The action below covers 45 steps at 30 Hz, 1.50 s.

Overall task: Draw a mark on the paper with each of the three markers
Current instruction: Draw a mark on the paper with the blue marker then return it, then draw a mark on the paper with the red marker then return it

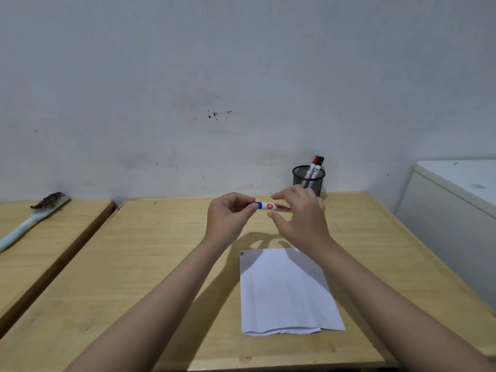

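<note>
While the left hand (228, 214) pinches the blue marker's (271, 206) cap end at mid-frame, the right hand (298, 214) spreads loosely around its barrel, likely to uncap it above the paper (284, 291) on the counter (150, 264).

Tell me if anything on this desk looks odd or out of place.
A worn brush with dark, frayed bristles lies on the neighbouring table at far left, unrelated to drawing. The paper has a ragged near edge.
</note>
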### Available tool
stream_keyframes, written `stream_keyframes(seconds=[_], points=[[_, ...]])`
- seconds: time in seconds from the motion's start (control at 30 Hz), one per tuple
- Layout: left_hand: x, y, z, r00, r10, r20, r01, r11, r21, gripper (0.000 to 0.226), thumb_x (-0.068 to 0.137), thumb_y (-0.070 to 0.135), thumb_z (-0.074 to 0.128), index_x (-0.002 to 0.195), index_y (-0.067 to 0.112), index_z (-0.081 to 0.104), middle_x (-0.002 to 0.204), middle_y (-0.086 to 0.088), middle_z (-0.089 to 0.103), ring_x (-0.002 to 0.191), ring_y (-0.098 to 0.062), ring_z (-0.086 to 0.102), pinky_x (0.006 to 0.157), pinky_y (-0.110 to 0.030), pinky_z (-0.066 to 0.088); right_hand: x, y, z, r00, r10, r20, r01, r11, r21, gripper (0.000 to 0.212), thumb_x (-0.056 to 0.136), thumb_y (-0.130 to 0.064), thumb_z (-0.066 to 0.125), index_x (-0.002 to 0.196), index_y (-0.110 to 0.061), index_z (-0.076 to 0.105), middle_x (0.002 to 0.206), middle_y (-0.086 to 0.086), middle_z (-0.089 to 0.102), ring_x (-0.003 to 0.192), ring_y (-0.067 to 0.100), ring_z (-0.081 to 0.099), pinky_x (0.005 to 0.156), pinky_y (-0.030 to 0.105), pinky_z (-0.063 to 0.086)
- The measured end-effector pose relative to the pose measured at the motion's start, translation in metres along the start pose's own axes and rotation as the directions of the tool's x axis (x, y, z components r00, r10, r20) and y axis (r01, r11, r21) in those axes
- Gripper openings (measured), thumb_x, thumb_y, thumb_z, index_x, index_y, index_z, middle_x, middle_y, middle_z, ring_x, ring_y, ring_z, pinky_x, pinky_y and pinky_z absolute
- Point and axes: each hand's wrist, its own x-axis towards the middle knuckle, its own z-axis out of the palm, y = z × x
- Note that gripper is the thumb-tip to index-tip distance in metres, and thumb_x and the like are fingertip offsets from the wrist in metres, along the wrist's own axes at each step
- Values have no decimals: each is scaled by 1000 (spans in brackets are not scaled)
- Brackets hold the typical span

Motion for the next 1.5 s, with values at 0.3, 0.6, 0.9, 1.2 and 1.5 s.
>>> stream_keyframes(seconds=[0.3, 0.6, 0.9, 1.2, 1.5], points=[[49, 9, 50, 997, 68, 22, -69, 996, 53, 14, 79, 22, 71, 91, 15, 70, 83, -7, 72, 79, -17, 68, 74, -25, 52, 71, 49, -40, 994, -72, -84, 72, 997, -2, 36, 80, -15, 63, 116, -20, 59, 75, -2, 69, 62, 17, 65, 66, 29, 51], [108, -25, 128, 981, 107, 164, -176, 851, 495, 44, 81, 42, 63, 114, 13, 63, 122, -5, 63, 116, -24, 54, 94, -36, 46, 134, 120, -53, 896, 366, -251, -290, 911, 292, 37, 75, -10, 68, 107, -21, 52, 76, 0, 65, 62, 13, 63, 58, 22, 49], [123, -45, 156, 984, 121, 129, -176, 732, 658, 42, 82, 48, 59, 99, 11, 67, 110, -5, 64, 107, -26, 55, 76, -39, 51, 134, 163, -6, 853, 522, 33, -523, 851, 58, 40, 67, -1, 65, 99, -9, 45, 89, 19, 63, 71, 30, 59, 51, 29, 40], [125, -50, 158, 997, 70, 32, -76, 844, 531, 50, 74, 49, 70, 109, 14, 66, 116, -3, 65, 113, -20, 57, 84, -36, 51, 148, 162, 4, 897, 437, 65, -398, 863, -310, 47, 79, -28, 62, 125, -21, 55, 121, 15, 47, 116, 36, 44, 94, 45, 38], [120, -47, 168, 997, 59, 55, -80, 823, 562, 46, 75, 48, 67, 104, 13, 67, 115, -5, 65, 111, -24, 57, 83, -42, 52, 155, 159, -3, 918, 397, 19, -371, 872, -319, 14, 77, -28, 67, 85, -17, 68, 110, 8, 57, 111, 31, 46, 89, 41, 37]])
